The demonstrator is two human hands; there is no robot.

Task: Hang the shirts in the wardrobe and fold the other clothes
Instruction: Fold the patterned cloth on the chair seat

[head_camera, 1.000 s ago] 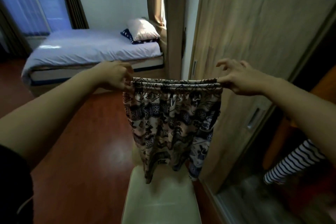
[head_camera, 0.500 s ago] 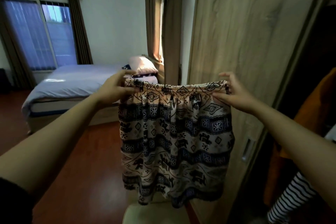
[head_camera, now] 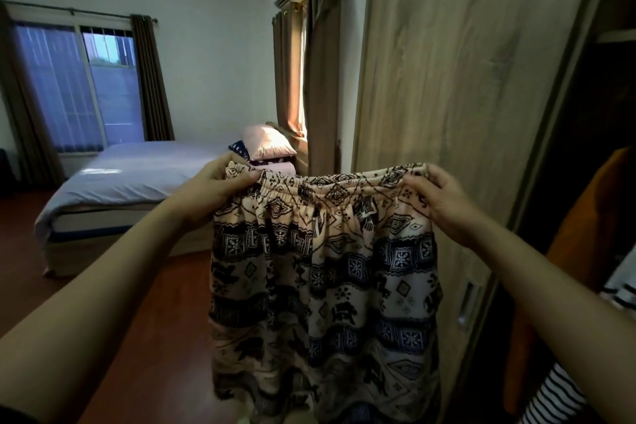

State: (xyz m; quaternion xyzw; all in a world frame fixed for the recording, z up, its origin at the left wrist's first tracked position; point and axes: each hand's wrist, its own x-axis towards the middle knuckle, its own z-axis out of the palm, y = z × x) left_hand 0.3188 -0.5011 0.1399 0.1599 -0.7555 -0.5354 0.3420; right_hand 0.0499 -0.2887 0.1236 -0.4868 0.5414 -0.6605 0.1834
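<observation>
Holding up patterned shorts (head_camera: 323, 286) at centre frame, in front of a closed wardrobe door (head_camera: 447, 79). Gripping the elastic waistband (head_camera: 330, 182) at both ends: left hand (head_camera: 213, 189) at centre left, thumb pressed over the front of the band and fingers hidden behind it; right hand (head_camera: 437, 196) at centre right, fingers curled over the top edge. Stretched almost level between the two grips, with the band's long axis running left to right across the frame. Hanging straight down from there to the bottom edge, front flat to the camera, touching nothing in view. Level with each other and equally near, one hand to each end. Not a shirt, so judged bound for folding: probably a matter of bringing one end across to the other, halving along the vertical midline between the hands. At left, a bed (head_camera: 137, 169) with a pillow (head_camera: 268, 144). At far right, an orange garment (head_camera: 585, 217) and a striped garment (head_camera: 557, 396).
</observation>
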